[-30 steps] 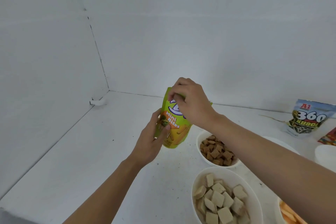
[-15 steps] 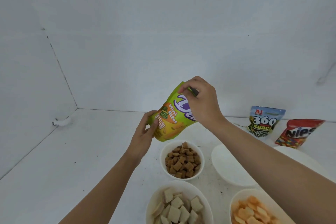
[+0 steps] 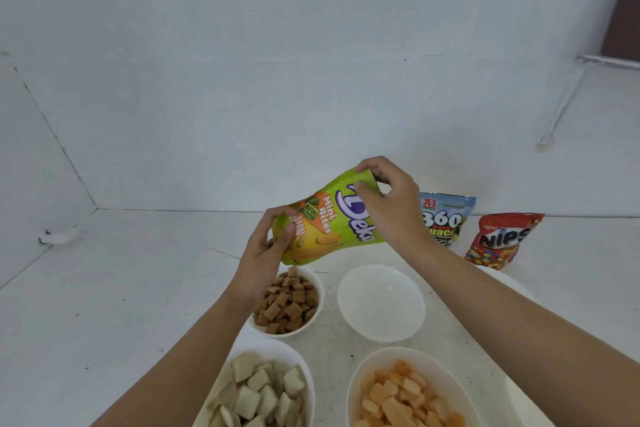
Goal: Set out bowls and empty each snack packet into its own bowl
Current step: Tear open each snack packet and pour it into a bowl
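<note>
A green Deka Mini Bites packet (image 3: 329, 225) is held tilted in the air, its top toward the right. My left hand (image 3: 265, 250) grips its bottom end and my right hand (image 3: 391, 204) pinches its top edge. Below it stands a white bowl of brown pillow snacks (image 3: 287, 302). To the right of that one an empty white bowl (image 3: 381, 302) sits on the table. Nearer me are a bowl of pale wafer squares (image 3: 259, 392) and a bowl of orange crackers (image 3: 398, 392).
Two unopened packets stand against the back wall at the right: a blue 360 Kuaci packet (image 3: 446, 218) and a red Nips packet (image 3: 498, 239). Another white bowl rim (image 3: 512, 282) shows behind my right forearm. White walls close the table at left and back.
The view has swung right, bringing the empty bowl and both far packets into sight. The green packet has tipped from upright to tilted and moved right, above the bowls.
</note>
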Demonstrator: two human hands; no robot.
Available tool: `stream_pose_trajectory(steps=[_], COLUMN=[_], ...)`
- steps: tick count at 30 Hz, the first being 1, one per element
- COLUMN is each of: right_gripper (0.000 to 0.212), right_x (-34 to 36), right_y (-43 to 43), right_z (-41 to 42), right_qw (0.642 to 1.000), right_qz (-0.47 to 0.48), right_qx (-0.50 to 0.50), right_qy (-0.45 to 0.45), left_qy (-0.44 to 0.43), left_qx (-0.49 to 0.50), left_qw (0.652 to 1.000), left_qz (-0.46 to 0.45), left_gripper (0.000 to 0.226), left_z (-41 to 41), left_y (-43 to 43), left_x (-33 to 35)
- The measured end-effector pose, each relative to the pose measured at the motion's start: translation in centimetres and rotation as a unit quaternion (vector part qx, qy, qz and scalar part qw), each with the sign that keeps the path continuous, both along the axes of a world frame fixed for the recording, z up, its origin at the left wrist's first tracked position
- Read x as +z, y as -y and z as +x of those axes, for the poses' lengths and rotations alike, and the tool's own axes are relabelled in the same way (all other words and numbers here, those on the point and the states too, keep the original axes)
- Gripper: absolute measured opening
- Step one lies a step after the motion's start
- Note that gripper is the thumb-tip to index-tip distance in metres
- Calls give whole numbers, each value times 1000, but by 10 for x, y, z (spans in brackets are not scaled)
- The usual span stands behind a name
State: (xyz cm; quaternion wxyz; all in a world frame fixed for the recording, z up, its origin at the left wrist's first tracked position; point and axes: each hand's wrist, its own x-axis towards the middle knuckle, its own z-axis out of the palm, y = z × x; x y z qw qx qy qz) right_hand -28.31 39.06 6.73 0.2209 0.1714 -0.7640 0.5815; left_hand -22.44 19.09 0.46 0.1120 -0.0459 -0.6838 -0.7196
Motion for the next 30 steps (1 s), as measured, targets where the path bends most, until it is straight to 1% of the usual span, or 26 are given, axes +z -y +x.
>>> stream_pose_trajectory(steps=[6,9,13,15,17,25,30], right_gripper=[11,10,19,22,23,26,31], right_x=[-25,-34,-45,-50,-56,-82,-104], right_y=[-31,-42,-53,-56,-58,-59,-58], right_z=[-1,2,8,8,7,3,4], right_qw=[999,996,986,983,982,977,976], right_qz=[24,13,-27,-39,-47,-69,-36], right_qx=[33,66,113,123,124,106,82], right_qy=[34,65,117,129,136,172,197], left_qy=[22,36,49,49,52,53,63], left_qx=[30,38,49,49,52,56,56], left_qw=[999,997,994,991,986,977,968], left_qz=[-25,-51,-80,-110,-148,-200,-235], left_gripper=[23,24,24,25,26,35,33], left_z=[-1,-3,-4,-5,-6,-4,-6], left_y=[-15,-16,-14,-13,-13,-25,-30], left_x=[-6,-4,1,2,3,13,13])
